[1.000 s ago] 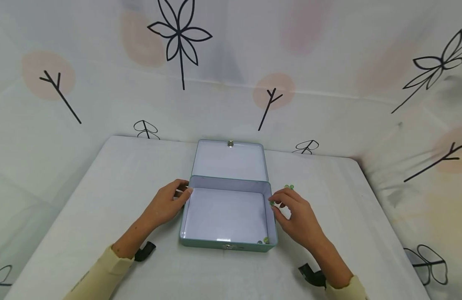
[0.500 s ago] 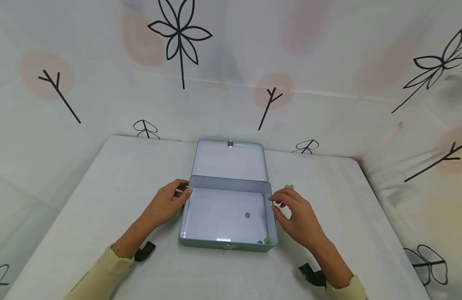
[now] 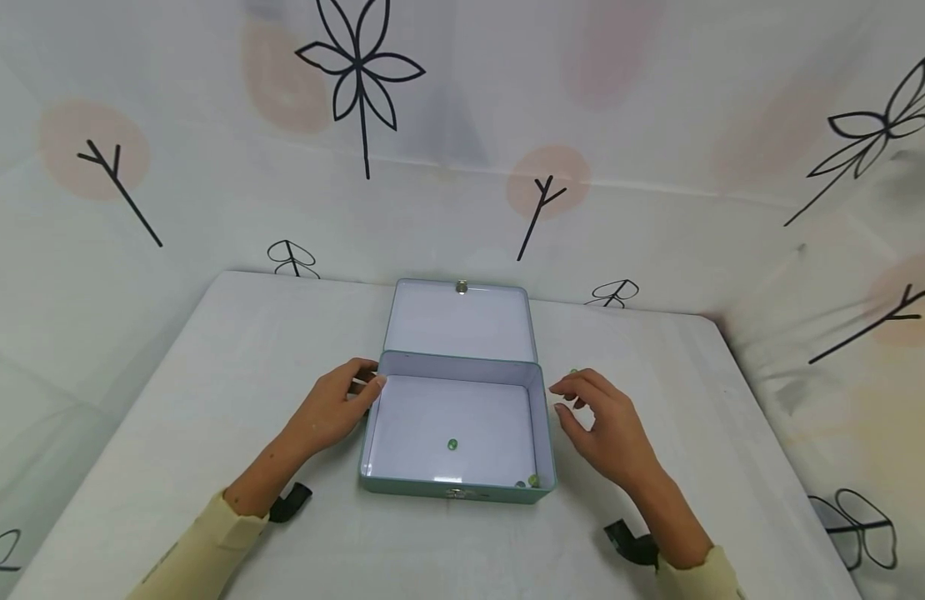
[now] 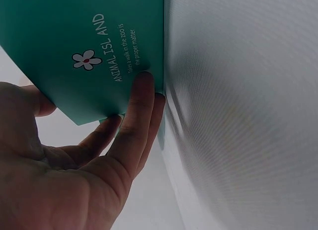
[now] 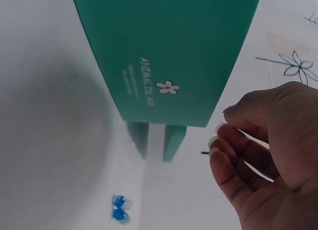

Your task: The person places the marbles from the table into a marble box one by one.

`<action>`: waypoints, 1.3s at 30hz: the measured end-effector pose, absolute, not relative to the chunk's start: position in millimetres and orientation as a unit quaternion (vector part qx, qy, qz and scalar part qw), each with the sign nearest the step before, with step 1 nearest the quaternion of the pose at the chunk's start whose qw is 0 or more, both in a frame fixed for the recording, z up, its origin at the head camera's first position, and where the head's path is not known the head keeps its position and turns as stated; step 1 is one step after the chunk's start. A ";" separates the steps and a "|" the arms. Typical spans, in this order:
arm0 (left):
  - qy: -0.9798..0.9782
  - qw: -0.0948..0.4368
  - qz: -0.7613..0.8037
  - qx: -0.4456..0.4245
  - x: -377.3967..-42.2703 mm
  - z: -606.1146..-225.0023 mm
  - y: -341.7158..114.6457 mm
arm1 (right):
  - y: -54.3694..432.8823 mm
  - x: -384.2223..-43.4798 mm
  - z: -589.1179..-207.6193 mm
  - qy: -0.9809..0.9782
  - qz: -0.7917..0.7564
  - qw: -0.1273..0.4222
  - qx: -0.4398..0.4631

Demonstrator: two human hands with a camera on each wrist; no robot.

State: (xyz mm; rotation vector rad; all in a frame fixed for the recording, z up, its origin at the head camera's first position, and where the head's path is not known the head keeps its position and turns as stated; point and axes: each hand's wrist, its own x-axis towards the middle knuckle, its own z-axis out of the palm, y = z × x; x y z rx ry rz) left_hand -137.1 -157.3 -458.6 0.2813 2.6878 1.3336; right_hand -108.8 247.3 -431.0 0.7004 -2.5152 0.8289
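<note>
A green tin box (image 3: 457, 493) with a pale inside stands on the table, its lid (image 3: 459, 321) swung back. One green glass marble (image 3: 452, 444) is on the box floor, and two more marbles (image 3: 533, 481) sit in the near right corner. My left hand (image 3: 342, 404) holds the box's left side, thumb at the rim and fingers against the outer wall. Just off the right wall, my right hand (image 3: 605, 425) hangs with loosely bent fingers and nothing between them. Behind it a marble (image 3: 573, 372) partly shows; the right wrist view has blue-and-clear marbles (image 5: 119, 208) on the table.
White cloth covers the table (image 3: 282, 325). Behind and beside it hangs a pale curtain (image 3: 447, 208) printed with leaf and twig drawings. Black wrist mounts (image 3: 290, 503) sit under both forearms.
A green marble has left my right fingers, dropped into the box and rolled left across its floor. The right hand has drawn back slightly to the right; the left hand stays put.
</note>
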 end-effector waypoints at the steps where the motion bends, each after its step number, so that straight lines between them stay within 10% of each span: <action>1: 0.890 0.064 0.441 0.093 -137.1 -458.6 -157.3 | 248.0 -109.5 -431.2 -0.900 0.297 0.200 0.249; 39: 0.889 0.069 0.443 0.092 -137.4 -459.0 -157.6 | 289.5 -151.2 -462.6 -0.920 0.288 0.200 0.173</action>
